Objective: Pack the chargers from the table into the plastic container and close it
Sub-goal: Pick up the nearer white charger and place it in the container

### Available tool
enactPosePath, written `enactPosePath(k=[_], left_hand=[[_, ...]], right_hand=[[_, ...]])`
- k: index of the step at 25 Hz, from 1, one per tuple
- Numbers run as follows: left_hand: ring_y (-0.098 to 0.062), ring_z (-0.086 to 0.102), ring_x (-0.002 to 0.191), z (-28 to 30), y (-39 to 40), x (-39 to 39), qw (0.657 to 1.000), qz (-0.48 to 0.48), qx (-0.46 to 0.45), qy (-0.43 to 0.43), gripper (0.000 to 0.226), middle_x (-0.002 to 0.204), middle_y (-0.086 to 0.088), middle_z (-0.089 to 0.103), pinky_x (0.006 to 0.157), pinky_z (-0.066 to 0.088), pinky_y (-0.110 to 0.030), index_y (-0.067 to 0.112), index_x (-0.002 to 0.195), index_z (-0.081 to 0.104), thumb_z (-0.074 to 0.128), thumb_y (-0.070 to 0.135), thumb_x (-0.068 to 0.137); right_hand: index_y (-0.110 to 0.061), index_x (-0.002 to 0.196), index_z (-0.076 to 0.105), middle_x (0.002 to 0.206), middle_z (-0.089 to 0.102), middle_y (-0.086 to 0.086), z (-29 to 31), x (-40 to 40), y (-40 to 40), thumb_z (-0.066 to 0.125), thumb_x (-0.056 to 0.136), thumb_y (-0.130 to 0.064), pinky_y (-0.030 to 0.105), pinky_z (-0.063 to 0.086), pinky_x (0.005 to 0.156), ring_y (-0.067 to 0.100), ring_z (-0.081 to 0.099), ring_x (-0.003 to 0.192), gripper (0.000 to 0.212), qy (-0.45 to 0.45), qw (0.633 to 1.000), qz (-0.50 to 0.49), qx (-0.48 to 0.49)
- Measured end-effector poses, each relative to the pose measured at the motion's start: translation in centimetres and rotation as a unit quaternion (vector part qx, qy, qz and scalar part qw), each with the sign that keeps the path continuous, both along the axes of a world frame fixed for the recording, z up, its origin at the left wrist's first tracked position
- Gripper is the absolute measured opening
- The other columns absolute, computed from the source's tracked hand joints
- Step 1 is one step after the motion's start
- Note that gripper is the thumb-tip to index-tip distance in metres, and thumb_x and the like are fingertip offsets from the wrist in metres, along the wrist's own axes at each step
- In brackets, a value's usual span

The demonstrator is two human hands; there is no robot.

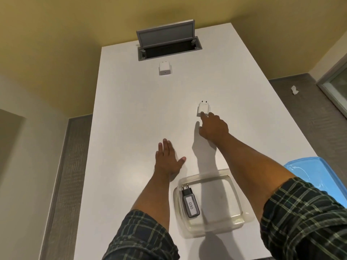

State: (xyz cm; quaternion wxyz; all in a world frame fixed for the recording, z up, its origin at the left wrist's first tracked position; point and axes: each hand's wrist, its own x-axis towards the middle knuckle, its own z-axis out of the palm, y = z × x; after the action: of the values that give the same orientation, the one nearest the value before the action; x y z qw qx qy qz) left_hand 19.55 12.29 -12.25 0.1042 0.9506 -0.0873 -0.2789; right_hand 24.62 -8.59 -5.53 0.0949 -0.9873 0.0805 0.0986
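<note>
Black charger [190,203] sits in our container [210,203]; right hand [214,128], fingers open, touches a white one [203,109] (another [164,68] waits); left hand [167,158] flat on the desk [131,109], lid [319,173] off.

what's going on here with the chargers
A person is packing chargers into a clear plastic container. A dark charger already lies inside. The right hand is touching the nearer white charger with its fingers, not yet gripping it. The left hand rests flat on the table. Another white charger and the blue lid wait.

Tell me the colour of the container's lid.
Translucent blue lid, lying at the table's right edge; head view.
</note>
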Motion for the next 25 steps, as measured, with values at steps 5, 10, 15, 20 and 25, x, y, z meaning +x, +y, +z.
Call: enactPosePath(k=[5, 10, 15, 20, 25], left_hand=[[-0.026, -0.022, 0.156, -2.2, 0.1, 0.4, 0.999, 0.024, -0.028, -0.03, 0.105, 0.166, -0.006, -0.027, 0.126, -0.006, -0.044, 0.011, 0.158, -0.021, 0.034, 0.073, 0.093], [-0.026, -0.022, 0.156, -3.4, 0.5, 0.4, 0.998, 0.025, -0.031, -0.046, 0.108, 0.166, -0.005, -0.027, 0.126, -0.004, -0.045, 0.012, 0.157, -0.022, 0.033, 0.077, 0.09], [-0.025, -0.023, 0.155, -3.7, 0.5, 0.6, 0.998, 0.024, -0.031, -0.042, 0.109, 0.166, -0.003, -0.029, 0.126, -0.004, -0.045, 0.014, 0.157, -0.023, 0.034, 0.078, 0.09], [-0.025, -0.023, 0.155, -3.6, 0.5, 0.6, 0.998, 0.02, -0.028, -0.044, 0.108, 0.166, -0.004, -0.029, 0.126, -0.003, -0.046, 0.015, 0.157, -0.024, 0.034, 0.077, 0.09], [-0.025, -0.025, 0.155, -3.3, 0.6, 0.4, 0.999, 0.015, -0.026, -0.041, 0.107, 0.165, -0.004, -0.03, 0.127, -0.004, -0.047, 0.015, 0.157, -0.023, 0.031, 0.077, 0.091]], right_hand=[[-0.023, 0.149, 0.037, 0.132, 0.05, 0.021, -0.8, 3.6, -0.8, 0.046, 0.101, -0.03, 0.046, 0.047, 0.092, 0.04, 0.051, 0.12, 0.05, -0.003, 0.997, -0.031, 0.071], [-0.027, 0.147, 0.039, 0.136, 0.042, 0.022, -1.6, 6.1, -0.1, 0.047, 0.1, -0.033, 0.047, 0.045, 0.097, 0.04, 0.044, 0.125, 0.048, 0.033, 0.992, -0.069, 0.105], [-0.02, 0.133, 0.058, 0.131, 0.045, 0.023, -3.0, 6.3, -0.3, 0.05, 0.1, -0.029, 0.044, 0.047, 0.092, 0.039, 0.045, 0.121, 0.035, 0.011, 0.996, -0.052, 0.072], [-0.02, 0.125, 0.064, 0.124, 0.047, 0.023, -4.1, 5.9, -0.3, 0.046, 0.098, -0.011, 0.037, 0.047, 0.084, 0.038, 0.05, 0.111, 0.034, -0.024, 0.999, -0.043, 0.017], [-0.035, 0.145, 0.046, 0.126, 0.045, 0.022, -4.3, 5.1, -0.1, 0.041, 0.098, -0.016, 0.041, 0.044, 0.092, 0.04, 0.048, 0.115, 0.051, 0.01, 0.998, -0.049, 0.032]])
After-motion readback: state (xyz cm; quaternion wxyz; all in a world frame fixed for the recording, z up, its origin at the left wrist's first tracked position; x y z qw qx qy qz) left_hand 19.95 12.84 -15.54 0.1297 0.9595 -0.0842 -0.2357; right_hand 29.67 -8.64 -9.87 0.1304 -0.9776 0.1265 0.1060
